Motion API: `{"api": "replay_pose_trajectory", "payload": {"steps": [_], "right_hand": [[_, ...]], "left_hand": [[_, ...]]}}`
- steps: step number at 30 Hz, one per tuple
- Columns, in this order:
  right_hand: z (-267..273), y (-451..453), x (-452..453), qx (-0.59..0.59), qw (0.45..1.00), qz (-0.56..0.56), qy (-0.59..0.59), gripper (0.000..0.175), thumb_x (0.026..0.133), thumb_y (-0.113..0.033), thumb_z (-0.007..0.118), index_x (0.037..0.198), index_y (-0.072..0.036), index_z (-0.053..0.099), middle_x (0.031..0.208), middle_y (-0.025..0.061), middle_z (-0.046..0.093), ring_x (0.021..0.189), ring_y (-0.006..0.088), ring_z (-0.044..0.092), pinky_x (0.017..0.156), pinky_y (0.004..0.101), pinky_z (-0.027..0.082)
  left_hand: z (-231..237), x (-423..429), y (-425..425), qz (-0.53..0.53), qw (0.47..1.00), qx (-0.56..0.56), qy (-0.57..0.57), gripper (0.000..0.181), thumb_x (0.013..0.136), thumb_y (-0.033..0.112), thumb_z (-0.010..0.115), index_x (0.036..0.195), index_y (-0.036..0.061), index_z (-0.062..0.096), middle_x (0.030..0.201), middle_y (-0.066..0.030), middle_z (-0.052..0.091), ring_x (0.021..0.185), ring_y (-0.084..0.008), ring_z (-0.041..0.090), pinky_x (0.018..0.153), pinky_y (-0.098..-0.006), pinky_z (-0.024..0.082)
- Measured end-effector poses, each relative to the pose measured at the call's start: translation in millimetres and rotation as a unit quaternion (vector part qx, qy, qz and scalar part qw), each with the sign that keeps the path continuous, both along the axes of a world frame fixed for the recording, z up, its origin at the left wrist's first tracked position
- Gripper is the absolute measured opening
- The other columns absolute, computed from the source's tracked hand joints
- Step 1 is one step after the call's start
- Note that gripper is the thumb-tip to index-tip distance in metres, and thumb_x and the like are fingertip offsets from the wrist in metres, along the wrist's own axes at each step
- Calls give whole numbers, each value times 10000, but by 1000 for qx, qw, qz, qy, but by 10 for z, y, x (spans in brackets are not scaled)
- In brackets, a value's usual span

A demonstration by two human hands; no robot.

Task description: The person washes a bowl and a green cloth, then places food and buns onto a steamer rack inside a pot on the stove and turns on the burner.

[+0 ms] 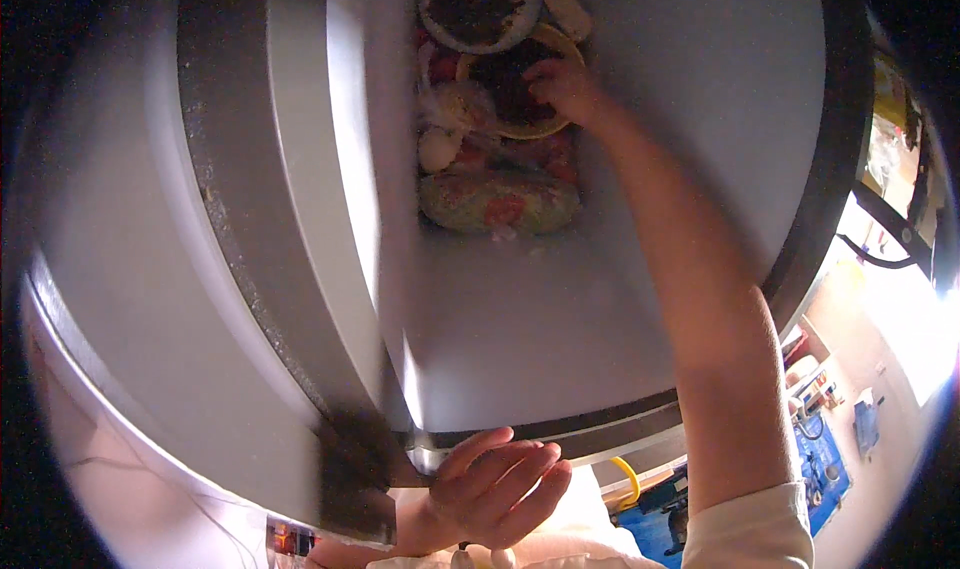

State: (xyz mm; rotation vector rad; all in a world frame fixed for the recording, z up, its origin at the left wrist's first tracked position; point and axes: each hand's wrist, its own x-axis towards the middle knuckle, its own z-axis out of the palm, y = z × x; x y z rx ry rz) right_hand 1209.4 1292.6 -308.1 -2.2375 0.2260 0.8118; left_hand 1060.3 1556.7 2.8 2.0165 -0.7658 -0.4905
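My right hand (564, 89) reaches deep into what looks like a white-lined chest freezer (540, 329). Its bent fingers are over the right side of a yellowish-rimmed bowl (517, 130) with dark contents; whether they grip anything is unclear. Partly above that bowl is a white bowl (435, 25), also filled with something dark. A clear plastic bag of greenish and red food (499, 203) lies on the near side. Close to the freezer's front edge, my left hand (499, 486) is held with fingers apart and nothing in them.
A raised lid or door with a dark gasket (232, 231) takes up the left. Beside the bowls lie a pale round item (439, 149), a small filled bag (465, 104) and a pale long item (568, 10). Outside, a blue surface (821, 471) holds assorted objects at right.
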Motion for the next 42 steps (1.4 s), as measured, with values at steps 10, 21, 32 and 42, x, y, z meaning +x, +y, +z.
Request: {"api": "replay_pose_trajectory", "payload": {"steps": [10, 21, 32, 42], "right_hand": [[51, -128, -129, -4, 1000, 25, -4, 291, 733, -138, 616, 1008, -42, 627, 962, 103, 630, 883, 189, 582, 792, 318, 465], [743, 765, -526, 50, 949, 270, 153, 950, 564, -268, 784, 1370, -135, 300, 1167, 124, 565, 1039, 234, 547, 875, 358, 444], [1106, 31, 381, 138, 898, 305, 285, 626, 632, -96, 729, 1220, -83, 514, 1047, 96, 587, 905, 189, 585, 747, 347, 518], [1819, 213, 920, -136, 979, 78, 131, 306, 830, -143, 614, 1106, -31, 547, 1186, 148, 512, 1054, 235, 510, 829, 417, 459]], "left_hand": [[5, -42, -41, -16, 1000, 4, 19, 147, 810, 126, 647, 951, 85, 650, 941, -56, 665, 855, -150, 648, 951, -370, 423], [23, -36, -30, 12, 1000, 12, -11, 117, 798, 130, 645, 910, 99, 657, 924, -48, 660, 833, -146, 635, 913, -344, 444], [-23, -56, -29, 37, 999, -36, -1, 136, 772, 112, 665, 905, 84, 653, 906, -70, 651, 776, -152, 640, 908, -363, 456], [-57, -77, -25, 50, 997, -54, -16, 239, 808, 206, 499, 935, 72, 650, 868, -93, 656, 759, -198, 634, 818, -395, 473]]}}
